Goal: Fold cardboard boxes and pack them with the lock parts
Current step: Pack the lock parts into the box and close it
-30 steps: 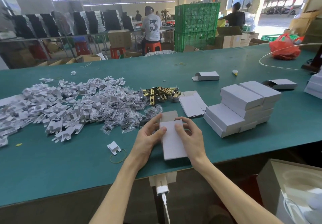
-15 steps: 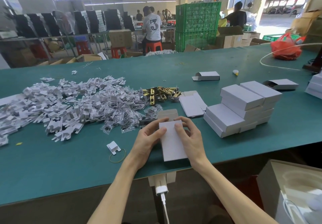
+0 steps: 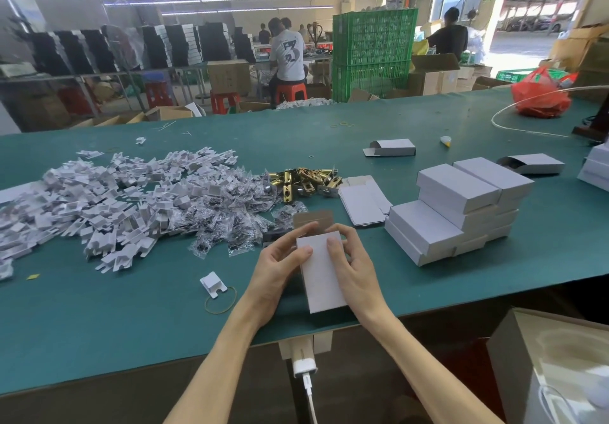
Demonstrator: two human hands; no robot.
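Note:
A small white cardboard box [image 3: 321, 275] lies near the front edge of the green table [image 3: 99, 324], its brown far flap [image 3: 313, 218] standing open. My left hand [image 3: 278, 268] grips its left side and my right hand [image 3: 352, 265] grips its right side, thumbs on top. Brass lock parts [image 3: 308, 179] lie in a heap behind it. Small plastic bags of screws [image 3: 230, 222] spread to the left. Flat unfolded boxes [image 3: 361, 204] lie behind on the right.
A stack of closed white boxes [image 3: 458, 212] stands to the right. A big pile of white card inserts [image 3: 99, 206] covers the left. Two open boxes [image 3: 392, 147] [image 3: 534, 164] lie farther back. A rubber band [image 3: 220, 299] and one insert [image 3: 213, 284] lie front left. A carton [image 3: 553, 367] stands below right.
Both hands have kept hold of the box in the same place; the fingers at its far end have shifted only slightly.

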